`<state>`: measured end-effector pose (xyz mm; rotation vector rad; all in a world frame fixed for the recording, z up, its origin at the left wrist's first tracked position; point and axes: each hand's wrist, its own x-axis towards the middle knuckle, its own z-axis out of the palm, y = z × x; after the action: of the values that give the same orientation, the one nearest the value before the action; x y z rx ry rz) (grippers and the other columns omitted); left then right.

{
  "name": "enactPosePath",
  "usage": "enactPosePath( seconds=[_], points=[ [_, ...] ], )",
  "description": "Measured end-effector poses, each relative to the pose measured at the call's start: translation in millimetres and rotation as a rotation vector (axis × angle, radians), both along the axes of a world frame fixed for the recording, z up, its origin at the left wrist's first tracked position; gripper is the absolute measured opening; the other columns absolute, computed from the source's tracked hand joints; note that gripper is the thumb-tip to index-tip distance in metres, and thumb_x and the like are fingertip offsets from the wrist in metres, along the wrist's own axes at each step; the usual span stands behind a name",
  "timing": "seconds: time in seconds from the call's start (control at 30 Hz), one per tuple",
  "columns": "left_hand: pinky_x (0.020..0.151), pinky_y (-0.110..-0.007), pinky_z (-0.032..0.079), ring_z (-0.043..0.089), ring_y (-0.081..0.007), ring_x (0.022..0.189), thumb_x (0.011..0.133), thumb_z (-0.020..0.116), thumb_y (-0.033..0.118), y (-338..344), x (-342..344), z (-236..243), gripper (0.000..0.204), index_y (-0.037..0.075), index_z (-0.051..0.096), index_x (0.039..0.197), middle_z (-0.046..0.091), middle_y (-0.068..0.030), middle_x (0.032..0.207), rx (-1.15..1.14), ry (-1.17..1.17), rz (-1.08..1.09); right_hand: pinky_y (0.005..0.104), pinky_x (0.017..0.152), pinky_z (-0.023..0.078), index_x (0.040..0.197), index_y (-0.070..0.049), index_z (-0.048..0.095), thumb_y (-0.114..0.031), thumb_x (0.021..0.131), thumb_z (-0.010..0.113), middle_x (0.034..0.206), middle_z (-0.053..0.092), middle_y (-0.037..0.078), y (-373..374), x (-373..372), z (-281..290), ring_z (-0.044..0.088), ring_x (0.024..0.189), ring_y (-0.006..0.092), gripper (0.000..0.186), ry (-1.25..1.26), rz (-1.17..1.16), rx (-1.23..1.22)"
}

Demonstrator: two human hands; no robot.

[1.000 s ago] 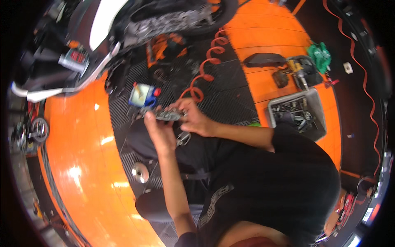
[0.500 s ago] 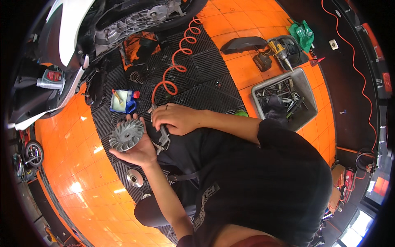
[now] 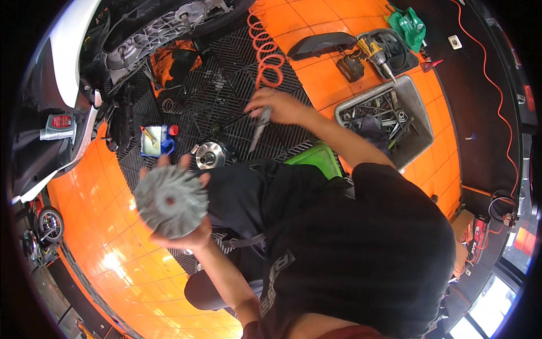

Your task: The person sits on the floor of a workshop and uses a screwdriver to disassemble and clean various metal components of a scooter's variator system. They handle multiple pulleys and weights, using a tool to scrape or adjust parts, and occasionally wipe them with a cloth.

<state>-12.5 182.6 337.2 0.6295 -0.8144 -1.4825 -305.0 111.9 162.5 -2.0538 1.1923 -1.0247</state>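
Observation:
A grey metal fan pulley [image 3: 171, 201] with curved fins and a center hole rests in my left hand [image 3: 195, 234], whose fingers curl up behind its rim. It looks slightly smeared by motion. Farther off and to the right, my right hand [image 3: 279, 107] grips a silver air blow gun [image 3: 261, 129], blurred, its nozzle slanting down toward my leg. The orange coiled air hose [image 3: 266, 56] runs up from near that hand. On the mat past my knee sits a shiny round metal pulley part [image 3: 210, 155].
A partly stripped scooter [image 3: 164, 34] stands at the far left. A white-filled blue container [image 3: 151, 141] with a brush lies on the black mat [image 3: 209, 101]. To the right are a grey tool bin [image 3: 419, 130], a yellow impact driver [image 3: 375, 56] and a green tray [image 3: 317, 160].
My right hand has swung away and to the right with the blow gun, and the hose coils have bunched up. The fan pulley in my left hand now appears larger and lower.

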Motion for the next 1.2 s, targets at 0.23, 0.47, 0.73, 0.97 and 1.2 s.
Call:
enactPosePath(
  seconds=[0.23, 0.47, 0.73, 0.97, 1.2],
  points=[
    [0.108, -0.048, 0.039, 0.042, -0.035, 0.134, 0.065, 0.085, 0.031, -11.7, -112.2, -43.7, 0.104, 0.008, 0.03, 0.15, 0.04, -0.0186, 0.146, -0.22, -0.846, -0.555, 0.0416, 0.096, 0.047, 0.105, -0.012, 0.067, -0.015, 0.084, 0.071, 0.123, 0.058, 0.01, 42.5, -205.7, -89.1, 0.055, 0.117, 0.0314, 0.022, 0.136, -0.335, 0.305],
    [0.109, -0.048, 0.037, 0.039, -0.0422, 0.135, 0.065, 0.085, 0.037, -29.9, -190.8, -80.1, 0.105, 0.004, 0.031, 0.148, 0.034, -0.0242, 0.148, -0.417, -1.368, -0.791, 0.041, 0.098, 0.047, 0.115, -0.014, 0.06, -0.023, 0.094, 0.063, 0.134, 0.051, 0.008, 67.0, -247.6, -118.9, 0.051, 0.125, 0.0317, 0.023, 0.106, -0.603, 0.288],
    [0.103, -0.06, 0.039, 0.033, -0.0502, 0.135, 0.063, 0.085, 0.042, -51.4, -225.0, -133.6, 0.107, 0.007, 0.031, 0.149, 0.031, -0.0239, 0.15, -0.198, -1.627, -0.902, 0.0347, 0.096, 0.044, 0.113, -0.011, 0.059, -0.027, 0.098, 0.06, 0.13, 0.056, 0.007, 73.1, -228.3, -96.6, 0.056, 0.118, 0.0275, 0.022, 0.061, -0.723, 0.157],
    [0.099, -0.057, 0.045, 0.037, -0.049, 0.131, 0.064, 0.084, 0.046, -76.5, -274.4, -224.4, 0.105, 0.011, 0.032, 0.148, 0.034, -0.0172, 0.148, -0.138, -1.824, -0.983, 0.0252, 0.077, 0.053, 0.1, -0.004, 0.061, -0.004, 0.098, 0.049, 0.115, 0.057, 0.004, 69.1, -225.2, -100.9, 0.056, 0.099, 0.0136, 0.013, -0.984, -0.599, 0.316],
    [0.104, -0.051, 0.042, 0.037, -0.044, 0.133, 0.065, 0.084, 0.048, -62.1, -335.2, -273.3, 0.105, 0.013, 0.03, 0.148, 0.032, -0.0162, 0.148, -0.185, -1.872, -0.827, 0.0235, 0.063, 0.049, 0.104, 0.0, 0.057, -0.008, 0.1, 0.055, 0.12, 0.055, 0.01, 68.6, -225.9, -106.9, 0.055, 0.073, 0.0074, 0.009, -0.713, -0.689, 0.31]
  ],
)
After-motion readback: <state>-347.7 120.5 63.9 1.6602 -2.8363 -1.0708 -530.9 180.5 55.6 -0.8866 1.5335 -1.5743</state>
